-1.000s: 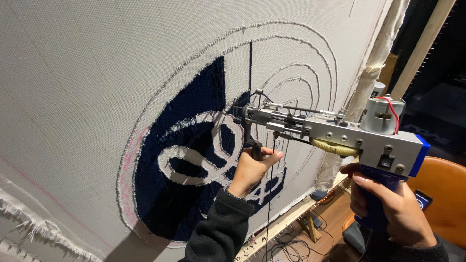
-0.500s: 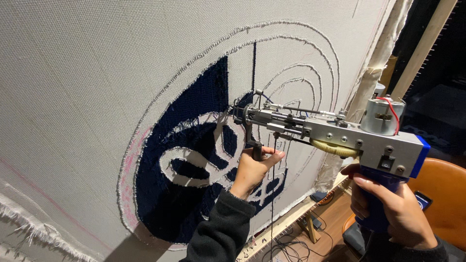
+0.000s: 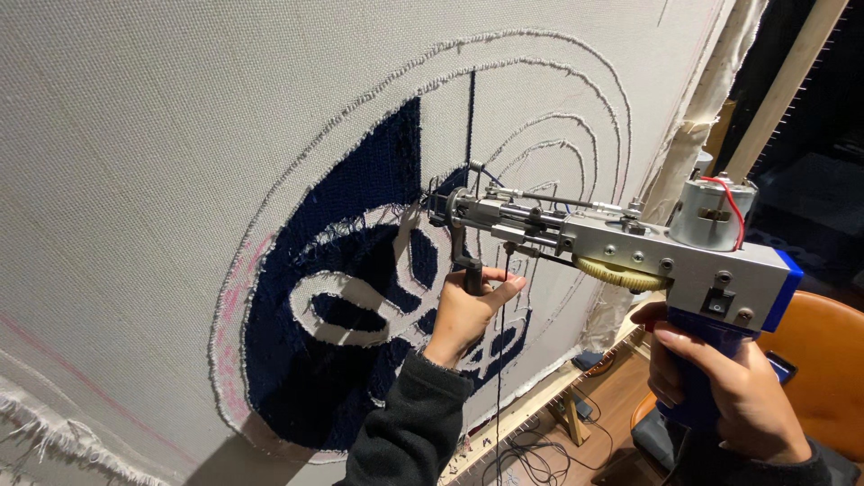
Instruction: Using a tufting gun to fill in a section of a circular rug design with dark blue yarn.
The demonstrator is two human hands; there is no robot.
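Cloth (image 3: 180,135), pale and stretched tight on a wooden frame (image 3: 783,81), fills most of the head view; on it sits a round pattern (image 3: 351,306) partly filled with dark blue yarn, ringed by pale stitched lines and a faint pink edge. Against this pattern presses the tip of a metal tufting gun (image 3: 621,252), held level just right of the filled blue part. Its small grey motor with a red wire sits on top near the back, and a yellow gear shows underneath. Left hand (image 3: 468,310), in a dark sleeve, has its fingers curled shut around the black front handle below the gun's nose. Right hand (image 3: 733,391) is wrapped tightly around the blue rear grip. Thin dark yarn hangs down from the gun. An orange chair (image 3: 823,369) stands behind the right hand, with cables (image 3: 531,454) on the floor below
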